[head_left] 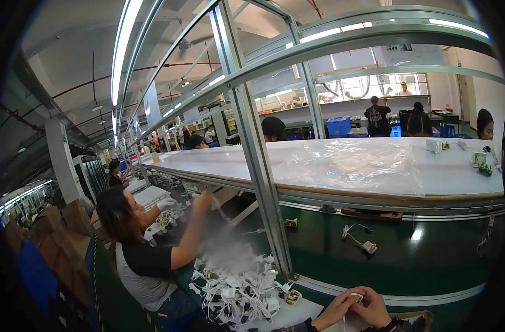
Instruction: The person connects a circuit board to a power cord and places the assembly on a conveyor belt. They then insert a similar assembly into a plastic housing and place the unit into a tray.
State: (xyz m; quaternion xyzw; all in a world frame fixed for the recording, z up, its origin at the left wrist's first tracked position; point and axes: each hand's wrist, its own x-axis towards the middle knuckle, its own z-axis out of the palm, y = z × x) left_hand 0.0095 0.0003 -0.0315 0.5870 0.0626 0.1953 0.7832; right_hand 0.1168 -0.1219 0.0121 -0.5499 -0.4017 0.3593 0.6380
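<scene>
At the lower right, my left hand (337,311) and my right hand (373,309) are close together, fingers closed around a small white power adapter part (356,297). Only its top shows between the fingertips, and a thin white cord hangs below it. To the left of my hands lies a big tangled pile of white power adapters with cords (238,293). Beside the pile, near my left wrist, is a small bare circuit board (292,297) with yellow parts.
A metal post (258,166) rises beyond the pile. Past it run a green belt (330,260) with a corded white adapter (368,247) on it, and a raised white shelf (236,160) bearing clear plastic sheeting (368,160). At left sits a co-worker (147,260), one arm blurred.
</scene>
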